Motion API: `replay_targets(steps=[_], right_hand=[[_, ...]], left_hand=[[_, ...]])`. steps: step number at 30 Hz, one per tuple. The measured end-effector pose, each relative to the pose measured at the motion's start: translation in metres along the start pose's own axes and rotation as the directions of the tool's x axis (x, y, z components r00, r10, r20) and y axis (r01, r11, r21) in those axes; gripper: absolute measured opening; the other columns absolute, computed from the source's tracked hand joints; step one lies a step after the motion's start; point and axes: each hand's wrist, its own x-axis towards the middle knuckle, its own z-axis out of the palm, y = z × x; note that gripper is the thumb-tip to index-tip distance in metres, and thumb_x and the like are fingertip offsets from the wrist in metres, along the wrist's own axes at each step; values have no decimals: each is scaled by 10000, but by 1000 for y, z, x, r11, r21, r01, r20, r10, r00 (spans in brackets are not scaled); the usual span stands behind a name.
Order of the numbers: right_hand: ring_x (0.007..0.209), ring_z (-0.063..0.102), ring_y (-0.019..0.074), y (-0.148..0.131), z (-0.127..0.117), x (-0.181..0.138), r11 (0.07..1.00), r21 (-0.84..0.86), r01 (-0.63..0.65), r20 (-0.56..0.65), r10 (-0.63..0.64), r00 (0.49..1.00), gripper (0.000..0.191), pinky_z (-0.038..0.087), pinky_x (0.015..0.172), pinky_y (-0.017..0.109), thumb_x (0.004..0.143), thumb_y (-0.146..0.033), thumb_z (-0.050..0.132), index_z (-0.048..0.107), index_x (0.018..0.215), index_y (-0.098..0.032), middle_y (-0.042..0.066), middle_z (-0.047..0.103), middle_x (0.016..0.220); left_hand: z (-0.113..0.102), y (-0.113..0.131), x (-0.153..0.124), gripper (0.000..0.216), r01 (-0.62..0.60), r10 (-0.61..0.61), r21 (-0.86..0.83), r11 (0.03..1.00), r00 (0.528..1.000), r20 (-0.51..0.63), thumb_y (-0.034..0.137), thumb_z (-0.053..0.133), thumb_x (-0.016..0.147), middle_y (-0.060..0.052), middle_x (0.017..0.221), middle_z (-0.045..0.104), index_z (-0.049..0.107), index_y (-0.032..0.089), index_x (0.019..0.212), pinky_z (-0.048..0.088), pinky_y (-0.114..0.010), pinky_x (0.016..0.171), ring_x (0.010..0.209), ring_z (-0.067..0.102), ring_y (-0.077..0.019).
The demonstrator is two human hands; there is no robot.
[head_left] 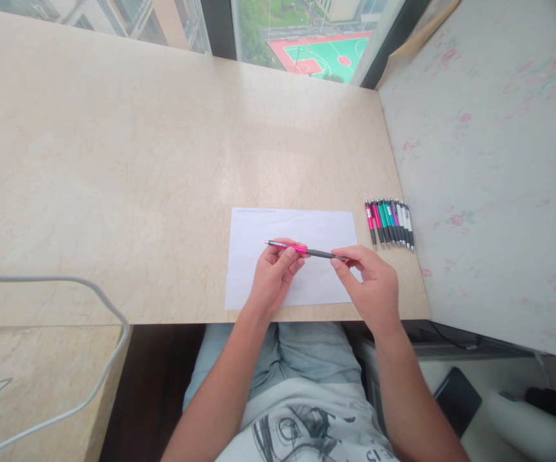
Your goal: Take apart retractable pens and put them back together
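Observation:
Both my hands hold one pink and grey pen [307, 250] level above a white sheet of paper [268, 224]. My left hand [274, 277] pinches its pink clip end between thumb and fingers. My right hand [373, 285] pinches the grey tip end. The sheet lies on a beige marble-look desk [128, 173], close to its near edge. A row of several more pens [390, 222], pink, green, blue and white, lies side by side on the desk right of the paper.
A wall with pale floral wallpaper [490, 167] bounds the desk on the right. A window [307, 38] runs along the far edge. A grey cable [90, 308] loops over the lower surface at the left. My lap is under the near edge.

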Motion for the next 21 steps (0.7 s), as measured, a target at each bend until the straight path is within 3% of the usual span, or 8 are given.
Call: replay_targets(steps=[5,10,13,16,21], right_hand=[[686,614,168,-1,-2,1,995,-92,42,7,-42,999,150,503,674,325,914,-354,639,702,845,-236,17,718,804],[568,553,134,-1,-5,1,988,-150,48,28,-44,999,379,419,583,289,951,-375,585,604,613,-205,-8,612,588],[522,542,121,0,-5,1,991,-131,26,62,-18,998,449,396,557,284,979,-383,535,577,572,-198,-15,570,533],[587,592,139,2,-4,1,996,-91,14,89,-6,996,393,427,581,286,988,-387,511,619,658,-202,2,627,612],[813,660,181,5,-5,0,1000,-14,23,63,-22,998,165,523,676,295,930,-339,595,649,1025,-215,47,707,931]], left_hand=[[1,0,-1,217,-13,13,8,1000,1000,-2,251,825,754,-32,888,732,691,171,905,550,-187,749,789,673,-92],[1,-1,-2,212,-4,2,45,999,999,48,265,821,763,-29,890,736,687,173,898,551,-196,754,787,676,-92],[1,-1,-2,202,-2,-1,46,999,997,77,263,815,770,-29,894,735,689,174,901,550,-194,751,780,674,-87],[1,-1,-1,217,4,-6,34,999,999,49,269,824,758,-26,881,729,689,171,897,548,-181,735,759,664,-78],[1,0,0,236,1,-1,8,1000,1000,-12,263,837,741,-15,880,724,684,177,899,544,-171,734,785,669,-79]])
